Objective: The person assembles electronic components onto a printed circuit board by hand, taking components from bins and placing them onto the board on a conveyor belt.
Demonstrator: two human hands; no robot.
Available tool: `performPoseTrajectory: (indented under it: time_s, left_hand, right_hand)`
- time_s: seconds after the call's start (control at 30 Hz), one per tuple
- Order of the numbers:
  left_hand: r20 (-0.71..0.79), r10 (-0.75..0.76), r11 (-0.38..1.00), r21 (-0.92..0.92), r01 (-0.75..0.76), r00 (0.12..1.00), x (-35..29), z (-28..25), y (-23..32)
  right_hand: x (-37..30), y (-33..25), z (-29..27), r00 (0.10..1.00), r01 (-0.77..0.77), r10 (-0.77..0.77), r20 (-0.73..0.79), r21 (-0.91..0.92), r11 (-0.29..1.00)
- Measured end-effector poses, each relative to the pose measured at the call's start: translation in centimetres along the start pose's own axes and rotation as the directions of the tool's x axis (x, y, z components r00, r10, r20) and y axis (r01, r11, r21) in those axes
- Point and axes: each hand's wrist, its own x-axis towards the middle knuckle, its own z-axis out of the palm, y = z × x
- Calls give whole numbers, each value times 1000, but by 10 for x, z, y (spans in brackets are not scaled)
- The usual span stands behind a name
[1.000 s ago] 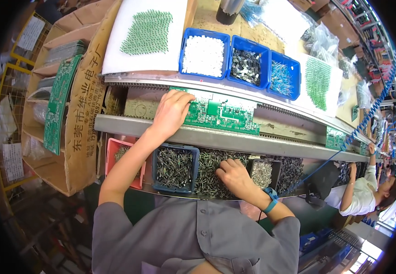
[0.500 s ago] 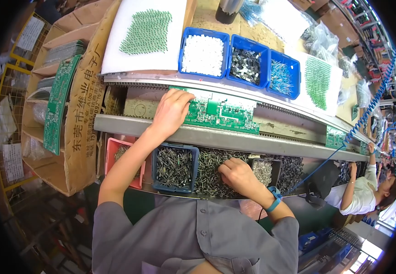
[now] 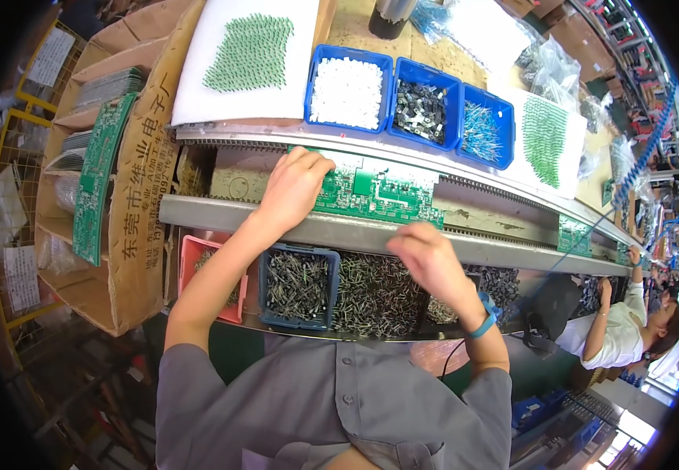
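Observation:
A green circuit board (image 3: 379, 190) lies in the metal rail track in front of me. At its left end my left hand (image 3: 296, 188) rests with curled fingers, gripping the board; its fingertips are partly hidden. My right hand (image 3: 431, 262) hovers over the rail's near edge, just short of the board. Its fingers are pinched together and slightly blurred, and whatever they hold is too small to make out. Below it sits a wide bin of small dark leaded parts (image 3: 375, 294). A blue bin of black parts (image 3: 300, 286) stands left of that.
Blue trays of white parts (image 3: 347, 92), black parts (image 3: 420, 113) and blue leaded parts (image 3: 480, 131) line the far side. A red bin (image 3: 191, 266) is near my left forearm. Boards stand in a cardboard box (image 3: 132, 235). A co-worker (image 3: 625, 321) sits to the right.
My right hand has lifted out of the bin of small dark parts and moved up and slightly right to the rail. My left hand stays on the board.

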Motion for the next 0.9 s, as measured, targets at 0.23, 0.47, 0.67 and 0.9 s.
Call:
performPoseTrajectory:
  time_s: [0.23,0.47,0.67,0.9]
  left_hand:
    - [-6,16,999,31,-15,1000,-8,-12,19]
    - [497,66,965,-252,72,865,-58,-52,57]
    - [594,40,999,-2,-48,804,-104,-42,72]
    - [612,60,996,11,-84,789,-107,-42,75]
  right_hand:
    - [43,38,2,989,10,-39,-140,-205,979]
    - [57,54,13,982,73,-134,-132,-385,920]
    - [60,54,11,989,96,-137,-57,-458,884]
    - [59,57,15,993,71,-104,-46,-458,886]
